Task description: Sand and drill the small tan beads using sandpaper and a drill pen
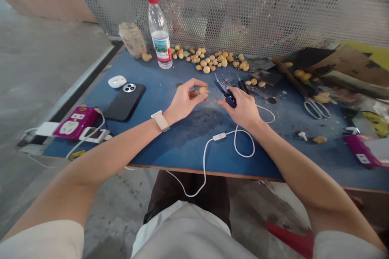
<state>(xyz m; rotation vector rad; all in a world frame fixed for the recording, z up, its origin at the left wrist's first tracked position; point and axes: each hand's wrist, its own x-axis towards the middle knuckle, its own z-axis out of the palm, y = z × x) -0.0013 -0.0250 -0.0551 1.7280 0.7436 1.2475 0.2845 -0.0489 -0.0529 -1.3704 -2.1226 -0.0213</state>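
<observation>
The left hand (184,101) pinches a small tan nut (203,90) between thumb and fingertips. Just beside it, the right hand (241,109) lies over blue-handled pliers (228,98), its grip unclear. More nuts (209,62) lie beyond both hands.

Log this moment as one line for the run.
left hand: holding small tan ball | right hand: holding blue pliers | nearby: pile of tan balls, water bottle, phone | surface: blue table
</observation>
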